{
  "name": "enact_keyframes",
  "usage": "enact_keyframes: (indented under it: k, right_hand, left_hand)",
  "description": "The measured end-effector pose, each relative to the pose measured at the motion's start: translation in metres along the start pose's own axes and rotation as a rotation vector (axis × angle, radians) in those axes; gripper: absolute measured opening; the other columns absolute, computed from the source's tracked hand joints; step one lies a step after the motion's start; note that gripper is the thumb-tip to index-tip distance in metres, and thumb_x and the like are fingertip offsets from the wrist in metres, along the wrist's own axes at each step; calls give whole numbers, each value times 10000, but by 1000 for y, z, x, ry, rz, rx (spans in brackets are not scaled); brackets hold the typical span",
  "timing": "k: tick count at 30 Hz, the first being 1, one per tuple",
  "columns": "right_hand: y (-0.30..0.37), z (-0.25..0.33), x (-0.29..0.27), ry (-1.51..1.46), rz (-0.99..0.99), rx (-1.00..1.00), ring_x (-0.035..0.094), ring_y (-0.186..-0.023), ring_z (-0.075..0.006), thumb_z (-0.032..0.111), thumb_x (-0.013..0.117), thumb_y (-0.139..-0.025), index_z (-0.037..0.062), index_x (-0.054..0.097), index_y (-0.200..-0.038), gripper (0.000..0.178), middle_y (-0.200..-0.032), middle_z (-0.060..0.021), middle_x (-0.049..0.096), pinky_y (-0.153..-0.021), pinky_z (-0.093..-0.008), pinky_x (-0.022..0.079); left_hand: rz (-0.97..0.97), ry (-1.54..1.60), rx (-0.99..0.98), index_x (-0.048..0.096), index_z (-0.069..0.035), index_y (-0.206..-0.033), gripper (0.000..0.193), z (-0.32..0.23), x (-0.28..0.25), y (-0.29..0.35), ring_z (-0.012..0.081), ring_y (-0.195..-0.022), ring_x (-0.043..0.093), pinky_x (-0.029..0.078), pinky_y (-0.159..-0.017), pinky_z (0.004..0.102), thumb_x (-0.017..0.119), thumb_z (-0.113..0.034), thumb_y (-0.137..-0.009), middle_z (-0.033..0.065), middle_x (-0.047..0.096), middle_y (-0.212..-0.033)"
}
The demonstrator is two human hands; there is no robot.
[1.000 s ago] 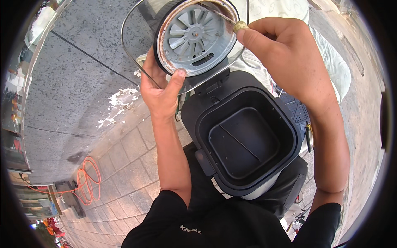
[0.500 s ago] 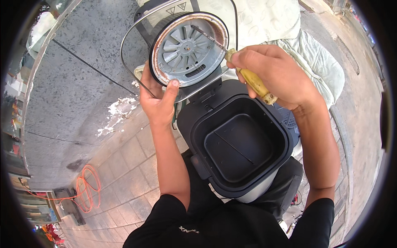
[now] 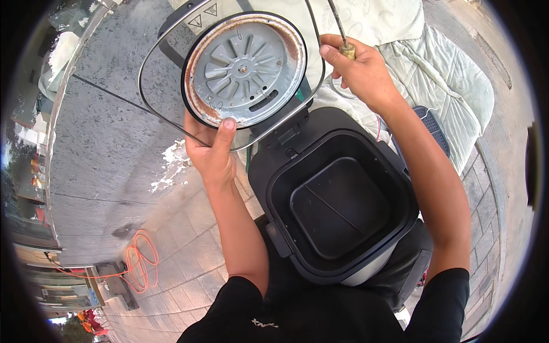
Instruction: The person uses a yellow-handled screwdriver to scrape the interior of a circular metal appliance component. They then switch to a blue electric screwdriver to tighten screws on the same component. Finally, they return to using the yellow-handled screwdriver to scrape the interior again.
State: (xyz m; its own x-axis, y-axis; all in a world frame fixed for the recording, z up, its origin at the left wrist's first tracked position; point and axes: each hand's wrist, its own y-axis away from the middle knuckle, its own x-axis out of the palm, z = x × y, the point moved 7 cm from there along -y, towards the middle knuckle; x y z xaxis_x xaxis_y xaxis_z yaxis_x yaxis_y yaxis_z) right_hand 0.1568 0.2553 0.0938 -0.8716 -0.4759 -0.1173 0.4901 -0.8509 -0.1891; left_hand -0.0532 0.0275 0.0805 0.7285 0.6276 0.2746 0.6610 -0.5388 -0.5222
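Observation:
My left hand (image 3: 211, 151) grips the lower edge of a round, rust-rimmed metal lid plate (image 3: 246, 103), thumb on its front. The plate has slots radiating from a central stud and belongs to the raised lid of a black appliance that looks like an air fryer (image 3: 326, 123). A thin rounded-square loop (image 3: 150, 97) surrounds the plate. My right hand (image 3: 366, 77) is closed round the yellow handle of a screwdriver (image 3: 346, 51), held right of the lid and apart from the plate. Its shaft points up, with the tip out of view. The appliance's square black cavity faces up over my lap.
Pale quilted cloth (image 3: 457, 97) lies beyond and to the right. A black perforated tray (image 3: 432, 134) rests on it, partly behind my right forearm. A coiled orange hose or cable (image 3: 143, 260) is on the paving at left, near a grey wall (image 3: 103, 154).
The screwdriver has left the plate's face and moved up and right with my right hand, its shaft now pointing upward. My left hand still holds the plate's edge.

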Motion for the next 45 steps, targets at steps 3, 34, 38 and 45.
enact_keyframes:
  k: [3, 34, 38, 45]
  right_hand:
    - [-10, -12, 12, -61, 29, -35, 600, -731, -73, 332, 734, -1017, 75, 762, -1257, 353, -892, 18, 707, -705, -258, 521]
    - [-11, -6, 10, -143, 46, -68, 649, -779, -92, 253, 721, -987, 7, 742, -1199, 326, -968, -23, 752, -697, -269, 539]
    - [-13, -12, 12, -187, 31, -87, 666, -799, -103, 276, 731, -974, 7, 743, -1194, 349, -959, -24, 752, -715, -285, 558]
    - [-12, -12, 11, -204, 41, -64, 665, -793, -106, 263, 743, -976, 9, 738, -1207, 344, -958, -15, 751, -704, -280, 560]
  left_hand:
    - [23, 3, 58, 505, 18, -1486, 665, -3, -3, -1, 224, -1253, 604, 449, -1116, 385, 812, -51, -900, 125, 610, -1410]
    - [-262, -108, 261, 621, -43, -1012, 238, -17, -24, 20, 139, -945, 593, 478, -902, 309, 717, -257, -1051, 31, 657, -994]
    - [-233, -66, 241, 621, -44, -1018, 237, -18, -23, 17, 133, -938, 595, 483, -896, 303, 713, -260, -1054, 35, 670, -1005]
    - [-259, -69, 258, 619, -26, -1030, 261, -19, -20, 16, 112, -890, 540, 432, -843, 281, 726, -264, -1047, 29, 636, -954]
